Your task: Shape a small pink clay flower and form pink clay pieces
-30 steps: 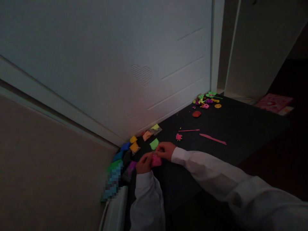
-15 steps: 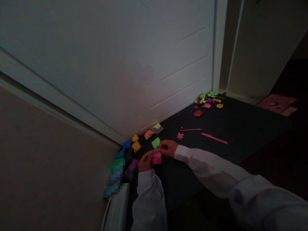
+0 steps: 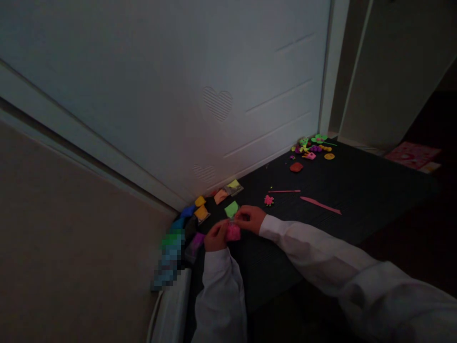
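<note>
Both my hands meet over a small pink clay packet (image 3: 233,232) on the dark table (image 3: 342,186). My left hand (image 3: 214,238) pinches the packet's left side. My right hand (image 3: 250,219) pinches its top edge with closed fingers. Both arms wear white sleeves. Just beyond the hands lies a green clay packet (image 3: 231,208). The room is dim.
Several coloured clay packets (image 3: 201,213) lie along the table's left end by the white panel (image 3: 214,95) with hearts. A pink clay blob (image 3: 268,200), a thin pink stick (image 3: 284,191) and a pink knife tool (image 3: 320,205) lie further right. Small clay pieces (image 3: 311,147) sit at the far corner.
The view has shifted slightly. My hands stay together on the pink packet, with the right hand's fingers working at its top edge.
</note>
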Demonstrator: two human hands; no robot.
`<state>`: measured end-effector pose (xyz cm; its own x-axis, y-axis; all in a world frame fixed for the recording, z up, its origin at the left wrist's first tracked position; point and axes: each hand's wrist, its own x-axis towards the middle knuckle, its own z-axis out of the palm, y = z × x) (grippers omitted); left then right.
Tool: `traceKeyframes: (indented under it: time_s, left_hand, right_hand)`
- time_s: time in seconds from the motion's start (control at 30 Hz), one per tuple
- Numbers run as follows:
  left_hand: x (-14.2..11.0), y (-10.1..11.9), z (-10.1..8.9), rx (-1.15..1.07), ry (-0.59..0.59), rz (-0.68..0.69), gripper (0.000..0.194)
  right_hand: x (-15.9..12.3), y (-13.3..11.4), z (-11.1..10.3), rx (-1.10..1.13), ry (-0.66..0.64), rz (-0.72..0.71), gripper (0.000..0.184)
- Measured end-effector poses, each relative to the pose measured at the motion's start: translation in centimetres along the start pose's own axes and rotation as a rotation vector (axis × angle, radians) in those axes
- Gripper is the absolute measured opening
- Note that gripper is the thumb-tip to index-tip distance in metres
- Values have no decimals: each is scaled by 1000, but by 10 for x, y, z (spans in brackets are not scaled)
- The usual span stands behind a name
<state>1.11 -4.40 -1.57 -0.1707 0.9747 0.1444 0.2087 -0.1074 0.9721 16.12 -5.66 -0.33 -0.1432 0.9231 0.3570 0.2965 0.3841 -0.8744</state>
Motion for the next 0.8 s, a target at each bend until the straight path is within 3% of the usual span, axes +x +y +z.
traceKeyframes:
  time_s: [0.5, 0.8]
  left_hand:
    - [-3, 1, 7, -37, -79, 151, 17]
    - [-2, 2, 3, 7, -79, 114, 19]
  right_hand:
    - [-1, -3, 0, -9, -3, -37, 8]
    - [-2, -4, 0, -17, -9, -22, 11]
